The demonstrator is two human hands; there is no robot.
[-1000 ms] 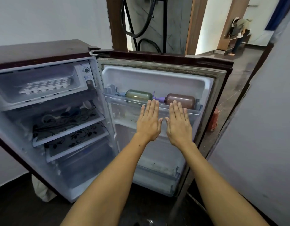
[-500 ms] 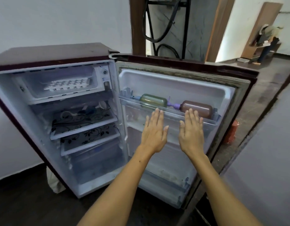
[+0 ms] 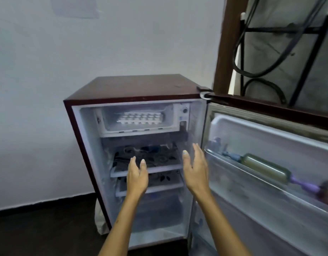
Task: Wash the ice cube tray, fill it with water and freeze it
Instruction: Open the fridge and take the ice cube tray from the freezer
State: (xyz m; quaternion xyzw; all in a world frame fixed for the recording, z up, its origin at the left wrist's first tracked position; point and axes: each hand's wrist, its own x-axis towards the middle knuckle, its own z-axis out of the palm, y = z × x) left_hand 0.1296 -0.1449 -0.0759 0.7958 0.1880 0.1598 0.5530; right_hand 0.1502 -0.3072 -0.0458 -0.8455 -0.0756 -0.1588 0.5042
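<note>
A small maroon fridge [image 3: 135, 87] stands against the white wall, its door [image 3: 270, 163] swung wide to three o'clock so the whole inside is open to reach. In the door's rack a greenish bottle [image 3: 264, 168] lies on its side, probably because the rack is too low for it upright. Inside, two shelves with a dark floral pattern [image 3: 146, 159] sit below the freezer box [image 3: 139, 119] at twelve o'clock.

The white ice cube tray [image 3: 140, 118] lies flat on the freezer box floor, cups up, its long axis running nine to three, one long edge facing the opening. That is the handy way to slide it out level.

Both arms stretch forward from six o'clock. The left hand [image 3: 137, 177] and the right hand [image 3: 195, 170] hover in front of the middle shelves, palms turned toward each other, fingers straight and loosely spread, holding nothing. They sit well below the tray and apart from it. I'd guess they are framing up a two-handed lift, so the next reach goes up toward twelve o'clock; the tray looks unwashed business yet, the task barely begun.
</note>
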